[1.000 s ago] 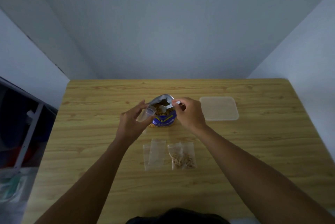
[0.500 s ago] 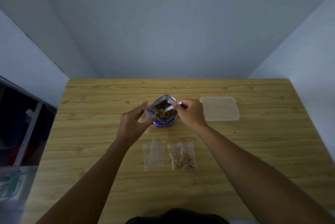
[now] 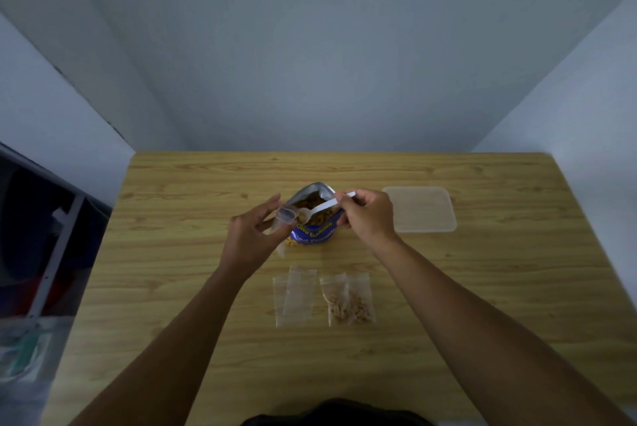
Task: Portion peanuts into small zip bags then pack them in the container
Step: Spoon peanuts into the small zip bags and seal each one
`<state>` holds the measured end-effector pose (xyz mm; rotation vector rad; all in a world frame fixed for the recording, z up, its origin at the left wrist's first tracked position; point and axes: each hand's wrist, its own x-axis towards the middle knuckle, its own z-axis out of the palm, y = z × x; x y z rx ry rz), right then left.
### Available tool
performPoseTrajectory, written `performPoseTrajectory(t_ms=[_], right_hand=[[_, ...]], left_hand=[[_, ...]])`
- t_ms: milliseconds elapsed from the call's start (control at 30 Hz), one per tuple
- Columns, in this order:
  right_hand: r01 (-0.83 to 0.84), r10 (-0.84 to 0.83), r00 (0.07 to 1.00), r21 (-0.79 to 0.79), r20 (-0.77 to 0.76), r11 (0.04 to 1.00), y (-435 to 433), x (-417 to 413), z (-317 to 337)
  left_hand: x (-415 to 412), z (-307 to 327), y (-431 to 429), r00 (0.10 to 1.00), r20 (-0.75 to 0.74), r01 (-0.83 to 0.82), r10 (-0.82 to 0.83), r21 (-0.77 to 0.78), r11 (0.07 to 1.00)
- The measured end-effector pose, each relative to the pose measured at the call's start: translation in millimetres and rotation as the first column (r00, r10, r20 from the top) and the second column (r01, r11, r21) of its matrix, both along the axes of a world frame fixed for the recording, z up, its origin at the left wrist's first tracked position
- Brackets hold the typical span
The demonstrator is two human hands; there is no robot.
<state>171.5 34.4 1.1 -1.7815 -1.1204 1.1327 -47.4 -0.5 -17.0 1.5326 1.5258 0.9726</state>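
Peanuts [image 3: 312,215] are seen in the head view inside an opened blue foil pouch [image 3: 314,232] that stands near the centre of the wooden worktop [image 3: 482,288]. A small clear zip bag [image 3: 285,219] is pinched at its mouth by the fingers of the left hand [image 3: 253,236], just at 9 o'clock of the pouch; the bag's mouth is held open and its lower end hangs down beside the pouch. A white plastic spoon [image 3: 320,210] is gripped by its handle between thumb and fingers of the right hand [image 3: 367,215], at 3 o'clock of the pouch. The bowl of the spoon, loaded with a few nuts, is placed at the mouth of the held bag.

At 6 o'clock of the pouch, nearer the person, two more small bags are laid flat on the worktop: an empty bag [image 3: 294,296] and, just at 3 o'clock of it, a filled bag [image 3: 348,300] with nuts gathered in its lower half. They lie side by side, a narrow gap between them.

A translucent container [image 3: 420,208] is set at 3 o'clock of the right hand, near it but apart. Whether it is lidded cannot be told.
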Motion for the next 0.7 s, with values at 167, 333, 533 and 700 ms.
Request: performPoseTrajectory(t_ms=[167, 333, 533, 700], right_hand=[[0.093, -0.103, 0.985, -0.076, -0.139, 0.993, -0.7, 6.1, 1.4], [0.169, -0.212, 0.929, -0.163, -0.302, 0.972, 0.5, 20.3, 1.7], [0.201, -0.257, 0.882, -0.178, -0.394, 0.963, 3.7, 44.7, 6.5], [0.177, -0.207, 0.874, -0.108, -0.441, 0.978, 8.5, 54.4, 31.2]], left_hand=[[-0.4, 2.7, 3.7, 1.0, -0.019, -0.008, 0.008, 0.042, 0.999], [0.7, 3.8, 8.3, 0.997, -0.048, -0.063, 0.067, 0.065, 0.996], [8.7, 6.8, 19.9, 0.991, -0.092, -0.084, 0.099, 0.152, 0.985], [14.4, 9.2, 28.0, 0.984, -0.171, -0.03, 0.058, 0.16, 0.987]])
